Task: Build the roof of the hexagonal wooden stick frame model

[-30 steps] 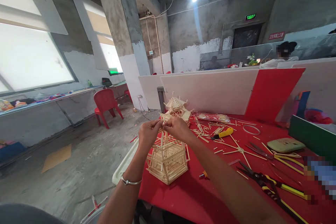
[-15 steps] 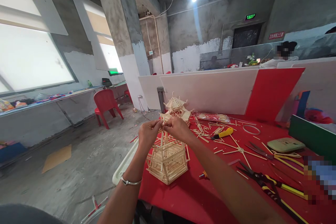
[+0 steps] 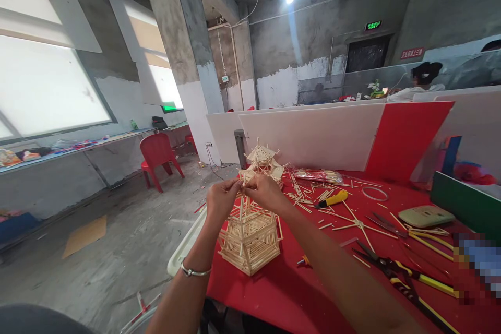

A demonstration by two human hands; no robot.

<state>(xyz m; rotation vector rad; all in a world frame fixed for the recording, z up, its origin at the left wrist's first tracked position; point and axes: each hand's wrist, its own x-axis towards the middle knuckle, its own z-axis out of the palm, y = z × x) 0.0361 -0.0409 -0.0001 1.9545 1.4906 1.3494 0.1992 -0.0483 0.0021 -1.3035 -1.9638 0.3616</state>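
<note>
The stick frame (image 3: 250, 250) stands upright on the red table (image 3: 282, 292), near its left edge and directly ahead of the person. It is an open lattice of pale sticks, with uprights converging toward the top.

Hand state: the left hand (image 3: 221, 201) and the right hand (image 3: 268, 194) meet at the top of the frame, each in a thumb-and-finger pinch there. The fingers cover the exact piece gripped; it cannot be told.

Surroundings: a tiered stick model (image 3: 261, 155) stands just behind the hands. To the right lie loose sticks (image 3: 299, 198), a yellow knife (image 3: 334, 198) and a star of 6 or so sticks (image 3: 358, 223). An orange tool (image 3: 304, 261) is partly hidden by the right forearm.

Caution, by judgement:
- Uneven pressure from the 2 hands could skew the top joint or snap a thin upright.
- Early release could let a joint spread, if its bond is weak.
- Forward motion of the knuckles could knock the tiered model.
- A low sweep of the right forearm could shift the orange tool.
</note>
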